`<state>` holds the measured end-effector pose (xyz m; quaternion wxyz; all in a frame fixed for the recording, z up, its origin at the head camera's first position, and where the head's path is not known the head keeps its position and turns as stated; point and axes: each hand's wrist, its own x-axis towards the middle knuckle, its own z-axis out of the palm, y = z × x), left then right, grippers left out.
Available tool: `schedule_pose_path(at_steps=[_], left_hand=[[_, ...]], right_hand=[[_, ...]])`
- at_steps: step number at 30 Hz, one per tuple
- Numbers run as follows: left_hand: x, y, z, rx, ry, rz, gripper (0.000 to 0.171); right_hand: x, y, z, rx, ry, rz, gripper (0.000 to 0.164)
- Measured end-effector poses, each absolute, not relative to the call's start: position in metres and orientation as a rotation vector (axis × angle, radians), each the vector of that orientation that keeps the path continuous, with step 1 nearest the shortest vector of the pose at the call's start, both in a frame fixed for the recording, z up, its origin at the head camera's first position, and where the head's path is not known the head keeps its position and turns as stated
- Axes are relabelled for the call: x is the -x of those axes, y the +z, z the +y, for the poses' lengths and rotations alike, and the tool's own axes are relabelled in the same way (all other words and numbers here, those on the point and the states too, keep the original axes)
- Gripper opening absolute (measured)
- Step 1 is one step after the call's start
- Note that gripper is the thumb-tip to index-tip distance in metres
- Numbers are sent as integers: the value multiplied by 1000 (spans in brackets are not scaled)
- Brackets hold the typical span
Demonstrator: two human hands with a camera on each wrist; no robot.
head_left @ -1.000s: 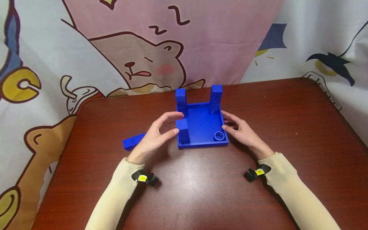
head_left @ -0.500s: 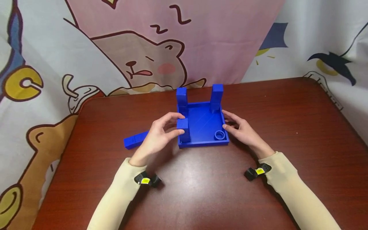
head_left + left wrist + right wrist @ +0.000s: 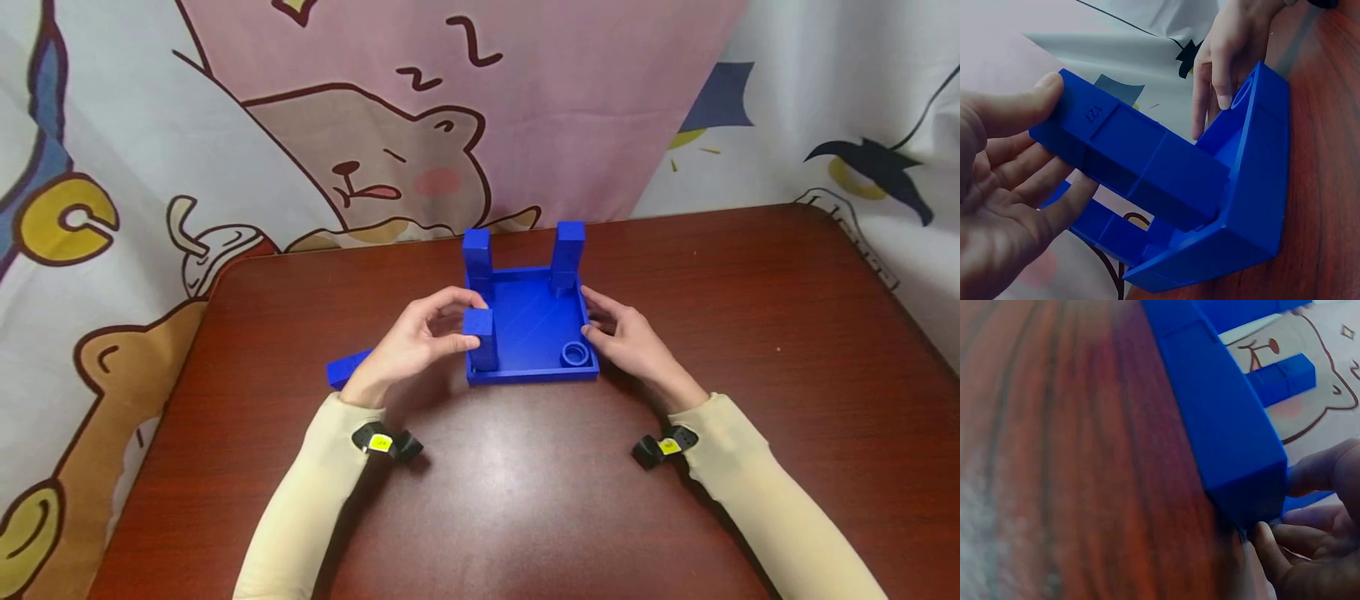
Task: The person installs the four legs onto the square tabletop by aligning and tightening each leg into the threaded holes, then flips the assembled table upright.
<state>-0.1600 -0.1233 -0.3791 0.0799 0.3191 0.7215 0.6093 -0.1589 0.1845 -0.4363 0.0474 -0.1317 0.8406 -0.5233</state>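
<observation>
The bench [image 3: 517, 483] bore the tray [image 3: 532, 377] and spread before its near edge. The left grip [image 3: 420, 337], clamped on the near-left post [image 3: 480, 323], partly hid a loose bar [image 3: 347, 369]; a ring [image 3: 575, 354] sat near-right. The right grip [image 3: 633, 337], digits apart, touched the right wall. Behind stood a far-left post [image 3: 477, 252], foot partly hidden, and a far-right post [image 3: 569, 248].

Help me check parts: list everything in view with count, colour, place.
Table: one, brown, foreground
Printed cloth: one, multicoloured, behind the table
Tray: one, blue, on the table
Far posts: two, blue, at tray's far corners
Held post: one, blue, upright at near-left corner
Round socket: one, blue, tray's near-right corner
Loose block: one, blue, left of tray, partly hidden
Wrist cameras: two, black, one per wrist
Sleeves: two, cream, both forearms
Left hand: one, bare, on held post
Right hand: one, bare, at tray's right wall
</observation>
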Motion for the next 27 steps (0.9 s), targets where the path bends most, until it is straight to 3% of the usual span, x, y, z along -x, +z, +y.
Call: schedule_pose_path(at_steps=[16,27], left_hand=[[173,-385,-129,-1065,1845,2085,37],[171,-384,-129,-979,1785,2146,38]], right_hand=[[157,-432,182,403,-1544,2595,61],[160,-436,186,402,-1548,2587,59]])
